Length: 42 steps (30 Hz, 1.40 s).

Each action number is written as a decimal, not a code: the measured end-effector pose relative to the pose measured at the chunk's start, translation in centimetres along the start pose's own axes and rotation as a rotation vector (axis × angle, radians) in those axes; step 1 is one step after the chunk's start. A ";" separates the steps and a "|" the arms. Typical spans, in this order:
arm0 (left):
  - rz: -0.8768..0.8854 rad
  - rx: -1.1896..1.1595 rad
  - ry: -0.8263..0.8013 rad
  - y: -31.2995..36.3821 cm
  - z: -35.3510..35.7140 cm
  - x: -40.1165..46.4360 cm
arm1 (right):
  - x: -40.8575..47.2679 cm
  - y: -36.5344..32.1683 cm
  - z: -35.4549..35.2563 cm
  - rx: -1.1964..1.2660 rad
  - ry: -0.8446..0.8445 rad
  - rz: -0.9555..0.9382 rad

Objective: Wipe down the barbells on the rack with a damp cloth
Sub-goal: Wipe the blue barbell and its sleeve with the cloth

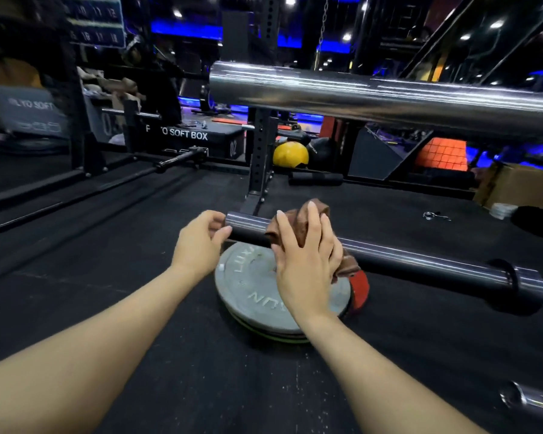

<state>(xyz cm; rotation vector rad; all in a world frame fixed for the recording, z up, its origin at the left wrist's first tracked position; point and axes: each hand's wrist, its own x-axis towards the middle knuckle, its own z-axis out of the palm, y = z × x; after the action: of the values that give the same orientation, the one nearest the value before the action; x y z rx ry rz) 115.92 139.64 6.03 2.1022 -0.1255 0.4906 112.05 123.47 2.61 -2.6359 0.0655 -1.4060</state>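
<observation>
A dark barbell sleeve runs from the centre out to the right, a little above the floor. My left hand curls round the sleeve's free end. A brown cloth is draped over the sleeve just right of that end. My right hand wraps over the cloth and presses it onto the bar. Higher up, a shiny chrome barbell sleeve crosses the upper right of the view. The tip of a third bar shows at the lower right.
A stack of grey weight plates lies on the black rubber floor under my hands, with a red plate beside it. A perforated rack upright stands behind. Farther back are a soft box, a yellow ball, a cardboard box and a spring collar.
</observation>
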 end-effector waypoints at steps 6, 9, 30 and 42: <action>-0.039 -0.277 -0.091 -1.4 -1.3 0.6 | 1.1 -4.8 2.2 0.073 -0.075 -0.169; -0.081 -0.392 -0.118 -1.3 -2.0 0.4 | 1.9 -6.7 2.8 0.096 -0.158 -0.230; -0.150 0.231 0.055 4.4 1.7 -2.7 | -0.8 8.3 -5.3 -0.191 -0.103 -0.563; 0.405 0.259 -0.051 13.5 9.6 -8.5 | -2.5 16.8 -13.1 -0.300 -0.202 -0.243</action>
<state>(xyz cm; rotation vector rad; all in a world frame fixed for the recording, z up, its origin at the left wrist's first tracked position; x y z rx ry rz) 107.28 123.42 8.73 2.3513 -0.5508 0.7248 100.32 105.67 5.16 -3.1124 -0.0753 -1.2714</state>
